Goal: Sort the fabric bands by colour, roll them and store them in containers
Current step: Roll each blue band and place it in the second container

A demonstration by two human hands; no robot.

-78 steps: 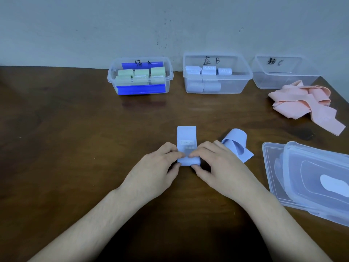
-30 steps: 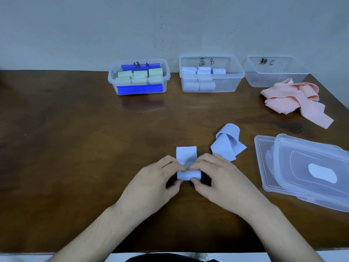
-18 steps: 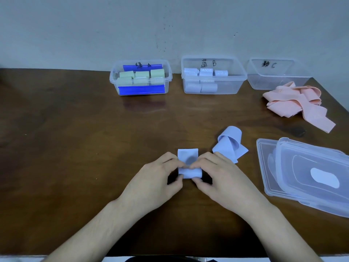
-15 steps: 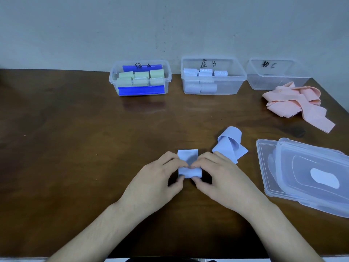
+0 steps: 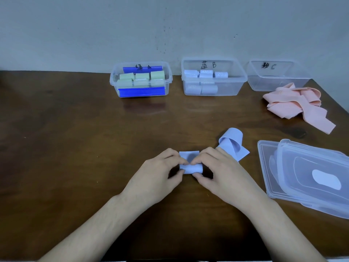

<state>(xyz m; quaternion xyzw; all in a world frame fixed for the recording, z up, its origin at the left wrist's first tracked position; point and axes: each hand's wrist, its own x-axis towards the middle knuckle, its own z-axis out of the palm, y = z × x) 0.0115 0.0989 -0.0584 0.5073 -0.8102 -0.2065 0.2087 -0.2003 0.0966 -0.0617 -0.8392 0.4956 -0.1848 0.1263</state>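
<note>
Head view — hands (image 5: 190,174) pinch blue band (image 5: 190,163).

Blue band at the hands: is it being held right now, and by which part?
Yes. Both hands, left and right, pinch the blue band at its rolled end, one at each side; the short unrolled tail lies flat on the table.

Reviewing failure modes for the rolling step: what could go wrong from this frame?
1. Both hands, left hand and right hand, pinch the nearly finished blue roll; its short free tail may spring open on release.
2. The loose blue band lies right beside the right hand, so a sweep could drag it.
3. Carrying the roll to container B one-handed, it may unwind.
</note>
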